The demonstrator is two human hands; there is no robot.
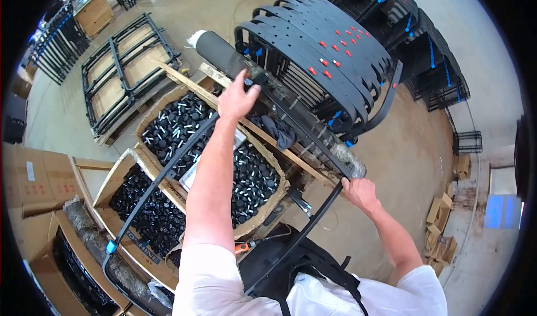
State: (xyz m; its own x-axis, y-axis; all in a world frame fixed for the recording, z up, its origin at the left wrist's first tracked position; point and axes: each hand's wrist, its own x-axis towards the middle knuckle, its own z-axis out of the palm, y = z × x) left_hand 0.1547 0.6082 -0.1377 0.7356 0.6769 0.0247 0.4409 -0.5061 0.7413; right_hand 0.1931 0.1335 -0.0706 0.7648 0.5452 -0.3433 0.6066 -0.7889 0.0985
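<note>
The right hand point(361, 194)'s fingers are closed around one corner of a black tubular frame point(168, 169); the left hand point(238, 97) is at the opposite corner, thumb and forefinger about a small black round piece point(249, 83), though I cannot tell whether they grip it. Between the forearms, the frame's tubes cross above cardboard boxes point(283, 183) of black parts; beyond stand curved black frames point(305, 27) with red pieces point(326, 74).
</note>
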